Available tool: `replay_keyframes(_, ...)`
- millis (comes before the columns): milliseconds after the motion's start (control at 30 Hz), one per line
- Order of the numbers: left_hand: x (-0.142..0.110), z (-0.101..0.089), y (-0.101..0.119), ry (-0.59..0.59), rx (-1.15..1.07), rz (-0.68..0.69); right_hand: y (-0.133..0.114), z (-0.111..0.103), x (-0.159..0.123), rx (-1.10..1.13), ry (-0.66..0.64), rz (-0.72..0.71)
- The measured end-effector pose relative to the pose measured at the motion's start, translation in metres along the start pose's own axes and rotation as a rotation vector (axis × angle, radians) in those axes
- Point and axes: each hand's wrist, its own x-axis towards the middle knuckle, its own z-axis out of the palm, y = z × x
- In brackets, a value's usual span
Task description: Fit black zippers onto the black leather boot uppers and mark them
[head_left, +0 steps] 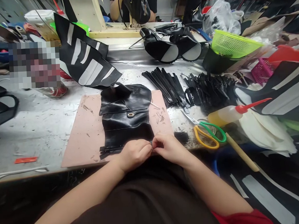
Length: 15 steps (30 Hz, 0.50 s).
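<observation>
A black leather boot upper (127, 123) with a small gold-rimmed fitting lies on a pink board (78, 135). Along its near edge runs a black zipper (112, 150), with a dark end (181, 137) sticking out past my right hand. My left hand (138, 153) is closed over the zipper at the near edge, knuckles up. Right beside it, my right hand (169, 148) pinches at the same edge, thumb and forefinger meeting the left fingertips. Exactly what lies between the fingertips is hidden.
Scissors (210, 134), a glue bottle (225, 116) and a wooden handle (242, 152) are at right. Behind lie black strips (164, 84), a zipper pile (211, 90), boots (161, 46) and leather pieces (86, 56). A person (134, 6) works opposite.
</observation>
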Motion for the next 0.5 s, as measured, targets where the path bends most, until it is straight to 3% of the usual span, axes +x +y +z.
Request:
replay_keyframes(367, 0.000, 0.002, -0.002, -0.029, -0.018, -0.055, 0.018, 0.007, -0.014, 0.223, 0.110, -0.157)
replay_keyframes(500, 0.000, 0.000, -0.001, -0.103, 0.003, -0.055, 0.029, -0.011, -0.039, 0.417, 0.097, -0.022)
